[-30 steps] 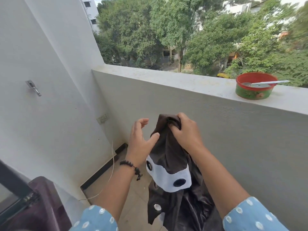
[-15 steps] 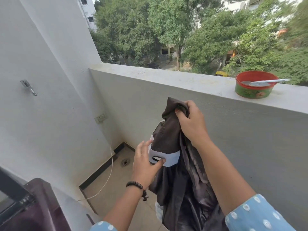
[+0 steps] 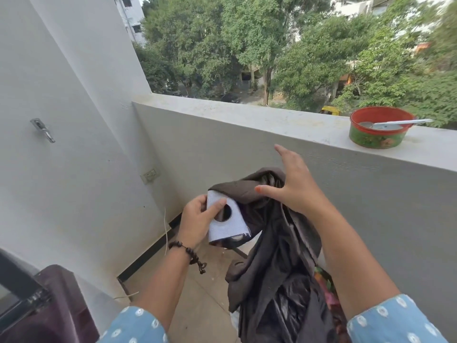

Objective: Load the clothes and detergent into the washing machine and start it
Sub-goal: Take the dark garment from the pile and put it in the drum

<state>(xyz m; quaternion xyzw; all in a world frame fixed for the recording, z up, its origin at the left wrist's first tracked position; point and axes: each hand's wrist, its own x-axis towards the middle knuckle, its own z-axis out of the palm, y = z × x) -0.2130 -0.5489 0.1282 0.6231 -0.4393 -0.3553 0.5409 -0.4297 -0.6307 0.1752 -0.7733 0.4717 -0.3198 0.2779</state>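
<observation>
A dark brown cloth [image 3: 279,268] with a white eyelet band [image 3: 228,227] hangs in front of me over the balcony floor. My left hand [image 3: 195,221] pinches the white band, thumb beside the round eyelet. My right hand [image 3: 294,186] is spread above the bunched top of the cloth with fingers straight, its palm against the fabric. The washing machine's dark purple top [image 3: 57,305] shows at the bottom left; its drum is out of sight. No detergent is visible.
A red and green bowl [image 3: 378,127] with a spoon stands on the parapet ledge [image 3: 247,120] at the right. A tap [image 3: 42,129] and a socket [image 3: 150,175] are on the left wall. Colourful fabric [image 3: 324,280] lies behind the cloth, low right.
My right hand has let go of the cloth's top and spread its fingers. My left hand has taken hold of the white eyelet band, and the cloth has dropped lower.
</observation>
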